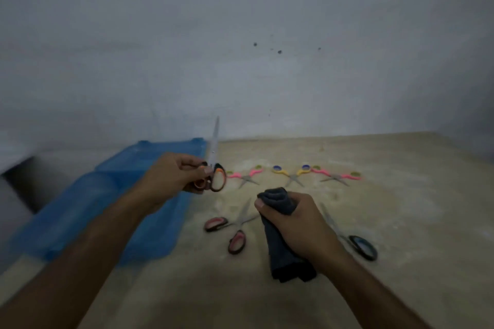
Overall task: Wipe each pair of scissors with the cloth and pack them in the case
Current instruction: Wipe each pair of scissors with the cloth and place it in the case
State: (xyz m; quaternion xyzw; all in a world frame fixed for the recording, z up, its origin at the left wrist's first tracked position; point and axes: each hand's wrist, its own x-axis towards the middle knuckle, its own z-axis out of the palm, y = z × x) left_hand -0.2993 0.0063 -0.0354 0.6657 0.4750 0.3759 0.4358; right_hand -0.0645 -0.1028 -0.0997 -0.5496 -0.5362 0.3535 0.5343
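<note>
Held in the left hand (173, 176) by their handles: orange-and-black-handled steel scissors (215, 165), blades closed, long axis near upright, tips pointing up, just right of the blue plastic case (112, 195). Clenched in the right hand (291, 224): dark grey folded cloth (283, 248).

Beige tabletop (374, 222); grey wall (240, 35) behind, dark specks.

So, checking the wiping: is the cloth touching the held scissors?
No, the cloth in the right hand is apart from the scissors.
</note>
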